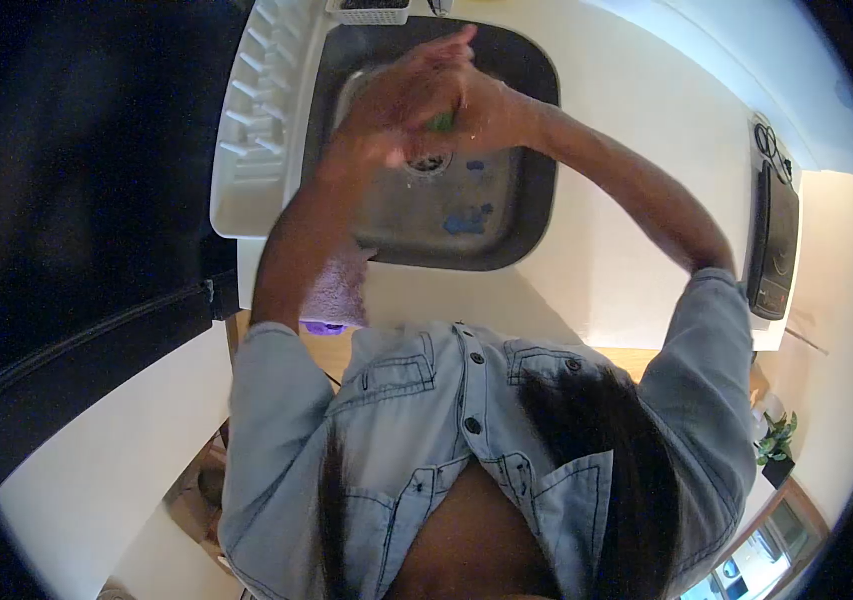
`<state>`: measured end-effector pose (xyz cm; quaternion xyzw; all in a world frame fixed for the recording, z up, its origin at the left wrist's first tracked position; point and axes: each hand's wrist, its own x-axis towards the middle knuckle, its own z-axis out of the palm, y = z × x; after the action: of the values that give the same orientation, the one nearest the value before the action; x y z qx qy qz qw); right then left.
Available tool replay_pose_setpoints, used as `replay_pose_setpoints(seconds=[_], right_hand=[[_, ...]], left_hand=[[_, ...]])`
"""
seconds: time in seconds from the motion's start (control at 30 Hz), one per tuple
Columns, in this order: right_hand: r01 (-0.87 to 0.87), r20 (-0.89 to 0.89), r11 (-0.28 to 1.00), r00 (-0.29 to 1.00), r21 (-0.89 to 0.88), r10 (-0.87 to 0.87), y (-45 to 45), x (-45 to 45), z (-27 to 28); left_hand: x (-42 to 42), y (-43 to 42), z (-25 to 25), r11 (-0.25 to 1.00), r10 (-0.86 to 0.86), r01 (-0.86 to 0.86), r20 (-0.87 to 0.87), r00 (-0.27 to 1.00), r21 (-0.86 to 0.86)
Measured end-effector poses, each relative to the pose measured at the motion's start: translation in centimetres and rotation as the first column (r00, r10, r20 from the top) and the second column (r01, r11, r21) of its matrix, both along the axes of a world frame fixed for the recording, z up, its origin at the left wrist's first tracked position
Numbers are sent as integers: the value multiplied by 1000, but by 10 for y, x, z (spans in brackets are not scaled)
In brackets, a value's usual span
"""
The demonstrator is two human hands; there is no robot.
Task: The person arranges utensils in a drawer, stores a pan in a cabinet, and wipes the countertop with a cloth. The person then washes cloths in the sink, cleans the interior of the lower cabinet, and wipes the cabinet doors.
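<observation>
Two bare hands meet above a dark grey sink point(532, 190), seen from a camera on the wearer's head. The left arm rises from a rolled denim sleeve, passes along the near-left edge of the sink and slants inward, bringing the left hand point(409, 98) over the basin. The right arm, bent sharply at the elbow and well out to the side, runs inward across the counter point(637, 100) so that the right hand point(492, 108) overlaps the left, the two touching. Some fingers point(466, 36) extend toward the far side of the sink; because of overlap and blur, whether either hand's fingers are closed on anything cannot be told. A small green patch point(442, 122) shows between the hands, above the drain point(429, 165) in the view; whether it is held or lies beyond them is unclear. Blue marks point(467, 220) lie on the basin floor nearer the wearer. A white dish rack point(237, 200) stands at the sink's left, and a purple cloth point(339, 288) lies near the left forearm, at the counter's front edge.
</observation>
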<state>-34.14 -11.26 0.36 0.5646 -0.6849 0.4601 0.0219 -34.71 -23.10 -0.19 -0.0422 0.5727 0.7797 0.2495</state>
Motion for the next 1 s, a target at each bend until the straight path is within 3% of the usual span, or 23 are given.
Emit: replay_pose_setpoints(seconds=[0.1,0.17,0.2,0.27,0.33,0.37,0.43,0.5,0.53,0.57,0.6,0.67,0.73,0.77,0.8,0.83,1.0], right_hand=[[-129,-46,908,986,398,160,7,11,10],[-35,-317,785,903,618,290,0,26,-4],[9,-369,752,876,659,312,-2,30,-21],[70,-409,720,859,690,309,-6,36,-61],[121,-445,713,848,690,287,-8,36,-104],[149,-480,704,824,695,300,-10,39,-124],[224,-542,694,793,684,278,-13,49,-142],[313,-595,683,772,660,222,-13,53,-166],[349,-613,672,764,653,199,-14,52,-187],[362,-608,655,771,663,190,-13,50,-252],[377,-605,637,776,672,179,-12,47,-287],[227,-452,604,856,764,251,-16,55,-193],[168,-377,616,898,769,226,-12,80,-158],[188,-383,650,908,736,170,-5,92,-171],[207,-382,681,917,702,115,1,100,-178],[217,-334,616,939,757,79,3,106,-175],[133,-132,312,991,941,-26,25,91,-136]], left_hand=[[-7,8,-4,953,-297,298,13,955,-51],[-18,18,-28,874,-479,482,55,876,-56],[-18,23,-38,835,-536,540,61,842,-108],[-11,32,-49,763,-542,494,3,840,-416],[-13,32,-79,662,-627,469,-90,774,-585],[-13,33,-97,606,-670,443,-124,732,-660],[-2,41,-129,327,-881,21,-297,368,-945],[-3,40,-142,264,-887,-98,-282,366,-959],[0,39,-142,337,-786,56,-248,567,-940],[2,38,-143,434,-656,188,-167,736,-881],[1,37,-141,397,-655,72,-228,720,-915],[-4,31,-144,319,-664,-167,-346,663,-933],[-12,23,-95,488,-405,-349,-562,721,-800],[-23,19,-76,463,-406,-563,-728,553,-685],[-31,14,-74,430,-447,-643,-768,458,-634],[-39,7,-75,393,-486,-722,-796,362,-569],[-68,-24,-117,218,-737,-663,-566,370,-717]])
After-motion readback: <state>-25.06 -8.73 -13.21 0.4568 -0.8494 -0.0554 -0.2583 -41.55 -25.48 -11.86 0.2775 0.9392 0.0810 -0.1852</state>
